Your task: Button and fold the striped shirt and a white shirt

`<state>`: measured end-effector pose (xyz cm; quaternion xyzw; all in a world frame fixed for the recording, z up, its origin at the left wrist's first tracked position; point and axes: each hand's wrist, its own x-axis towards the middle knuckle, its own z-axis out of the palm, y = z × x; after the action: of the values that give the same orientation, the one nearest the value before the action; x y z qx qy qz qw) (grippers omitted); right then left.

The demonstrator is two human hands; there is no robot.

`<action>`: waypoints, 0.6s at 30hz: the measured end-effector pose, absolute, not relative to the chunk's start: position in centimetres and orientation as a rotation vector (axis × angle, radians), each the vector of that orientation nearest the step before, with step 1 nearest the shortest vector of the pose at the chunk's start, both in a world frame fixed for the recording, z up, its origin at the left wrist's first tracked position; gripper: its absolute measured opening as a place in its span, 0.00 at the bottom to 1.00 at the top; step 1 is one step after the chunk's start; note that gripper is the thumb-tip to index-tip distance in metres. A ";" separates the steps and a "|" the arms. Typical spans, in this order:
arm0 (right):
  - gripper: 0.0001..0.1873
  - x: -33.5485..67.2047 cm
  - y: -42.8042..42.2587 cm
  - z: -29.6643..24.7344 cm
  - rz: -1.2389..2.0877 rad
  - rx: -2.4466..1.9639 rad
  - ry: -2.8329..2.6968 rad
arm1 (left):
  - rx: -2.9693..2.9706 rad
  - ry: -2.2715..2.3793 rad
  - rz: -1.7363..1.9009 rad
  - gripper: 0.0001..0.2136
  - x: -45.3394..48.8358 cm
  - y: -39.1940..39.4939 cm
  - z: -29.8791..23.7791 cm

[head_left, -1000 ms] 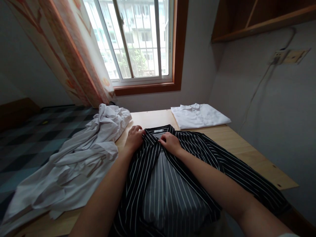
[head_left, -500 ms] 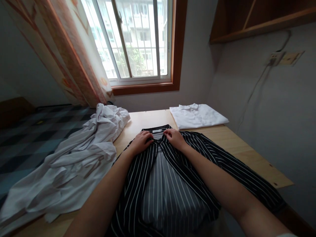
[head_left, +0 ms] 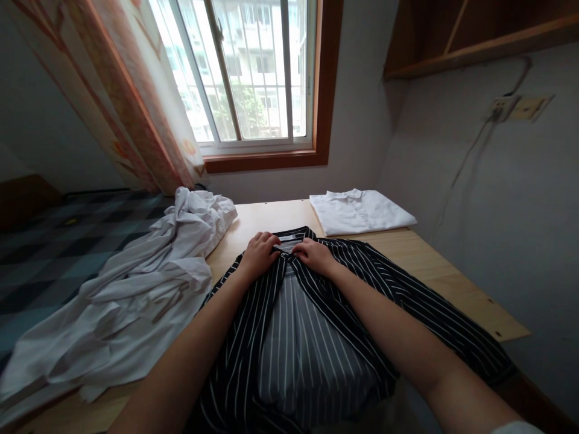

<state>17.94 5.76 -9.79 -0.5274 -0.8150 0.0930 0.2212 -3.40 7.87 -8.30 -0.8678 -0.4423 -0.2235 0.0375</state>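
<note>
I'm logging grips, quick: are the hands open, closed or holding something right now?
Left hand: closed, holding the striped shirt at the neck opening.
Right hand: closed, pinching the opposite side of that neck opening.

On table (head_left: 271,211), striped shirt (head_left: 312,343), folded shirt (head_left: 359,213), rumpled cloth (head_left: 136,301), perhaps clothing

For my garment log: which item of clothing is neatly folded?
The white shirt at far right, folded into a flat bundle; the white pile at left is crumpled, the striped shirt spread open.
</note>
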 end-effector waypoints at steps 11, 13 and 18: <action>0.08 17.7 5.9 -10.0 0.294 -1.465 -2.021 | -2.843 -1.584 -0.640 0.08 -2.7 7.3 -7.7; 0.08 17.4 6.2 -9.6 0.311 -1.458 -1.994 | -2.827 -1.576 -0.719 0.07 -2.8 7.1 -8.0; 0.08 16.0 6.6 -8.5 0.311 -1.429 -2.048 | -2.676 -1.584 -0.809 0.06 -2.8 6.6 -9.2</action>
<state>15.98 6.60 -8.53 -0.5402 -0.7744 0.1176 0.3076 -2.79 6.63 -9.16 -0.8322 -0.4927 -0.2517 -0.0361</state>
